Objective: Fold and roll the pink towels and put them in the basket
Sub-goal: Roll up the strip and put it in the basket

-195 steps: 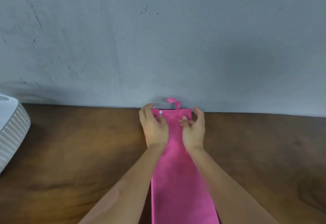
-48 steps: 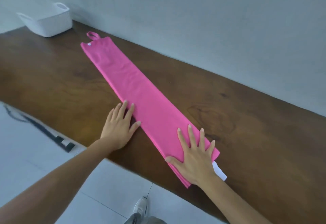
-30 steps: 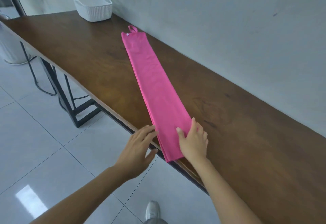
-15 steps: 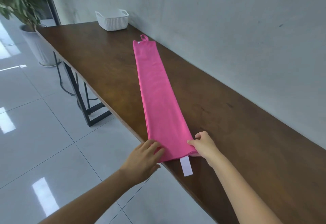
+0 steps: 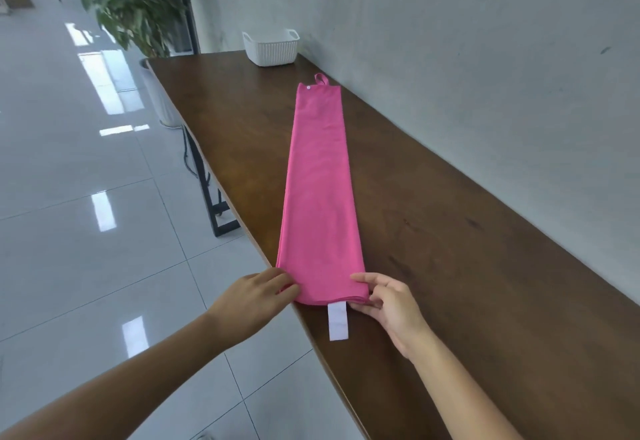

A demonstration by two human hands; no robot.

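Table point(image 5: 450, 232) runs long along wall, pink towel point(image 5: 320, 190) now lying as narrow folded strip down its length, so folding looks done. Basket point(image 5: 272, 48) sits at far end, well apart from towel, nothing pink visible in it. Both hands have dropped from flat smoothing to near end: left hand point(image 5: 252, 301) pinches left corner, right hand point(image 5: 391, 304) pinches right corner beside white tag point(image 5: 338, 322). Rolling probably starts here.
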